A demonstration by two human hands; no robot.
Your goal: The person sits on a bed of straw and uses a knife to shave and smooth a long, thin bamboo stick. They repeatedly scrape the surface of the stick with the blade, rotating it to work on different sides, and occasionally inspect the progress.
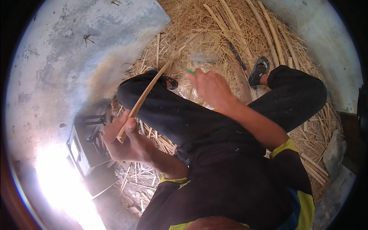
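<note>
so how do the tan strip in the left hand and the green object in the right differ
The tan strip shows as long; only a short bit of the green object shows. The left hand pinches the tan strip between thumb and fingers; the right hand closes around the green object. Both are held.

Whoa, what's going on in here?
A person sitting with knees apart is pinching a long pale strip near one end in the left hand. The right hand is closed around a green thing, mostly hidden by the fingers. Straw-like scraps lie all around, with longer sticks among them.
</note>
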